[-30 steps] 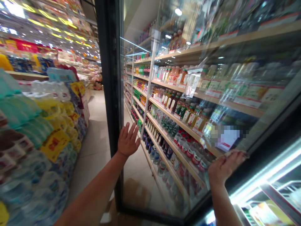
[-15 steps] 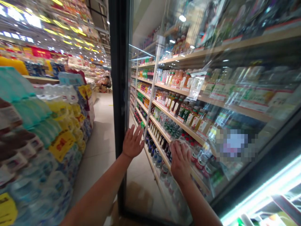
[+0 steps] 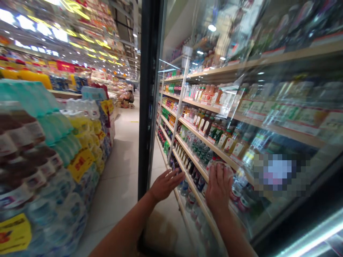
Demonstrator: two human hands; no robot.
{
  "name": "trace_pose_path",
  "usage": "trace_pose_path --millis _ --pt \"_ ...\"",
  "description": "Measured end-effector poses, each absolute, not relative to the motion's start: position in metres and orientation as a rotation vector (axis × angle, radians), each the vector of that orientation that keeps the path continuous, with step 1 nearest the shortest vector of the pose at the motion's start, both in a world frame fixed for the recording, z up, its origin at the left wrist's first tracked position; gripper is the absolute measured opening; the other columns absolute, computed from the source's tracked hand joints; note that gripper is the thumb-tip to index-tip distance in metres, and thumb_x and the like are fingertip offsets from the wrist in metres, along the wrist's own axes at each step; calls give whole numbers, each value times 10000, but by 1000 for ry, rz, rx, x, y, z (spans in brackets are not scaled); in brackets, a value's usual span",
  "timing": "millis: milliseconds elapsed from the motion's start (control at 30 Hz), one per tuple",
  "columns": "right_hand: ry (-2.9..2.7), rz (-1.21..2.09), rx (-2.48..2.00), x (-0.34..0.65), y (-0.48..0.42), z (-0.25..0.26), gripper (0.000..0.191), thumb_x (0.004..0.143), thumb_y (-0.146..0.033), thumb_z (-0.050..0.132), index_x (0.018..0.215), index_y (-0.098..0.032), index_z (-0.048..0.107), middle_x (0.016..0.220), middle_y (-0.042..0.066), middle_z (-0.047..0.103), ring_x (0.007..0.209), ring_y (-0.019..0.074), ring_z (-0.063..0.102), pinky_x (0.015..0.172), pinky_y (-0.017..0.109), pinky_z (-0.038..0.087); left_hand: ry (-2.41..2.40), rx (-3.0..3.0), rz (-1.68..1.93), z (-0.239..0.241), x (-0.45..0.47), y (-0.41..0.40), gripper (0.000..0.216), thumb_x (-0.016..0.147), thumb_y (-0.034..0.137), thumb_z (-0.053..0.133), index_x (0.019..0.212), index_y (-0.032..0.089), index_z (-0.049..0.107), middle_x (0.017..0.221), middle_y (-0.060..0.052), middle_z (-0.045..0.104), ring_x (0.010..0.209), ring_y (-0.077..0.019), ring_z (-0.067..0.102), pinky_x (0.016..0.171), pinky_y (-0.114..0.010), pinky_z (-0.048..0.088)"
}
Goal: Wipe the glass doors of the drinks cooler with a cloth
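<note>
A glass cooler door (image 3: pixel 203 32) with a black frame (image 3: pixel 150 71) stands swung out in front of me. My right hand (image 3: pixel 218 187) lies against the glass, pressing a pale, crumpled cloth (image 3: pixel 228 173) whose edges show past the fingers. My left hand (image 3: pixel 164 185) is just right of the frame's upright, fingers stretched out and holding nothing. Whether its fingers touch the glass I cannot tell. Shelves of bottled drinks (image 3: pixel 206 126) show through or in the glass behind both hands.
On the left stand stacked packs of bottled drinks (image 3: pixel 29 128) with yellow price signs (image 3: pixel 80 165). A tiled aisle (image 3: pixel 122 142) runs between them and the door. Far down it a person (image 3: pixel 130 97) crouches. A bright light strip (image 3: pixel 316 233) lines the cooler at lower right.
My left hand has come off the frame's edge to the right and turned sideways. My right hand with the cloth sits slightly lower and farther right in view. The whole view has shifted right.
</note>
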State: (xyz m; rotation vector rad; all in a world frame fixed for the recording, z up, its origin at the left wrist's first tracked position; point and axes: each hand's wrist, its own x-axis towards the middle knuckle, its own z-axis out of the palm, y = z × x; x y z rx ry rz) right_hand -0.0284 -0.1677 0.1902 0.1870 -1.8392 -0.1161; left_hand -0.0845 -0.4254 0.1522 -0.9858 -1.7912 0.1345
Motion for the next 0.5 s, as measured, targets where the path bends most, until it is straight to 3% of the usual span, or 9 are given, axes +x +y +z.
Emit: trace_pose_path --millis 100,267,400,500 --pt "-1844 -27 167 -30 -175 216 670 957 -163 443 1581 -203 201 1530 161 446 1494 323 266 1170 551 269 -1814 -958 70 139 -85 -427 465 952 165 457 1392 294 533 1464 65 542 1421 -121 399 1235 -319 230" --pt "-1843 92 141 -42 -218 263 676 970 -168 419 1586 -207 144 1567 150 394 1506 318 233 1175 563 235 -1786 -987 -101 145 -78 -424 444 959 139 446 1387 232 517 1336 -7 647 1357 -141 478 1173 -323 330" --pt "-1858 100 294 -50 -263 255 653 955 -136 408 1574 -215 216 1517 130 475 1484 287 291 1181 535 218 -1677 -798 -381 156 -65 -424 385 949 183 479 1333 189 500 1185 -94 672 1227 -200 576 1008 -376 492" --pt "-1901 129 384 -56 -294 246 597 976 -167 377 1562 -204 268 1510 106 489 1481 261 298 1195 509 187 -1577 -619 -503 167 -59 -427 327 970 250 447 1292 210 489 1144 -101 620 1132 -223 594 922 -413 521"
